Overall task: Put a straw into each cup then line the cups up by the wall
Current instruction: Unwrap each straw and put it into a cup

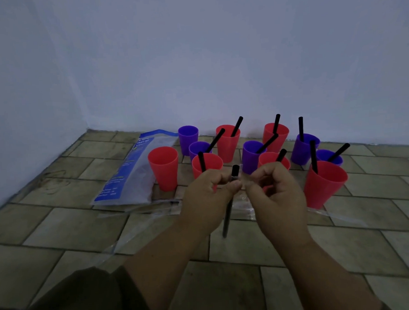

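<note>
Several red and purple plastic cups stand on the tiled floor near the wall. Most hold a black straw. A red cup [163, 167] at the left and a purple cup [188, 136] behind it hold none. My left hand [206, 197] pinches a black straw [229, 207] that is upright, its top poking out of a clear wrapper. My right hand [274, 191] grips the clear wrapper [243, 183] beside the straw's top. Both hands are in front of the cups, above the floor.
A blue and clear plastic bag [131, 174] lies on the floor left of the cups. Empty clear wrappers [245, 211] lie under my hands and to the right. The white wall [218, 60] runs behind the cups, with a corner at the left.
</note>
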